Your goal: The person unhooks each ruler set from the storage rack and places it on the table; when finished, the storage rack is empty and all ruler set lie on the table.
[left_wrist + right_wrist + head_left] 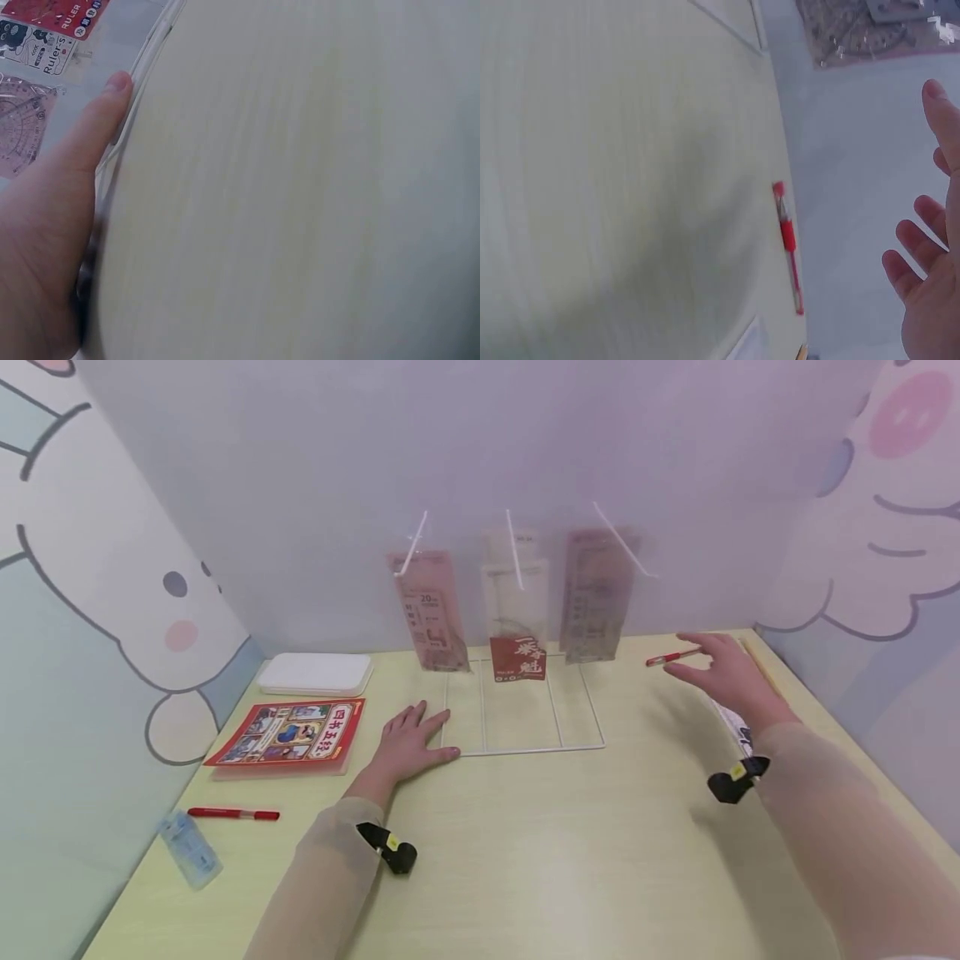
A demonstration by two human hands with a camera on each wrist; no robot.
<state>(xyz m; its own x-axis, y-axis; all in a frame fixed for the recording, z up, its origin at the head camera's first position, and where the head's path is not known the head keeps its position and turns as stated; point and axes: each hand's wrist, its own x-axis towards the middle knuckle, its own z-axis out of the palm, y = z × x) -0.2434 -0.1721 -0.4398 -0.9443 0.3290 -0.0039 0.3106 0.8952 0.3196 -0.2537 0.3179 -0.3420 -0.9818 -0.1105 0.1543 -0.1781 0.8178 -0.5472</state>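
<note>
My left hand rests on the table with fingers spread, thumb and fingertips at the left side of the white wire rack's base. In the left wrist view the thumb lies along the white wire. Raised at the right, my right hand has its thumb and fingers apart. A red pen lies on the table by the back wall, below that hand. From the rack's hooks hang a pink ruler packet, a red and white packet and a greyish-pink packet.
At the left are a white case, a red comic-style book, another red pen and a light blue packet. Near the right forearm lie a yellow stick and a patterned white item. Walls border the table's back and sides.
</note>
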